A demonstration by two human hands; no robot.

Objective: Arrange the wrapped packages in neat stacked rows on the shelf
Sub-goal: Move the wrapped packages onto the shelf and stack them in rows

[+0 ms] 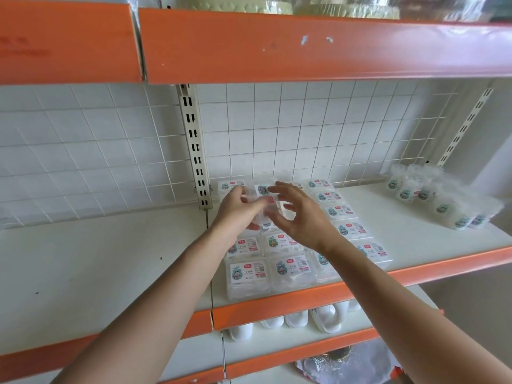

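Left fingers (250, 207) around clear package (266, 207)

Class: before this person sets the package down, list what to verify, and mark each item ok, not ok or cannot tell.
1. Grip: the left hand has its fingers curled on the package: ok.
2. Right hand steadying the package: its fingers are spread beside it, but blur hides any contact: cannot tell.
3. Rows already laid sit square to the front edge: ok.
4. Landing spot: hidden under the hands: cannot tell.
5. Free room on the shelf beside the rows: ok.
6. Pile at the right arranged: lies heaped and slanted: not ok.
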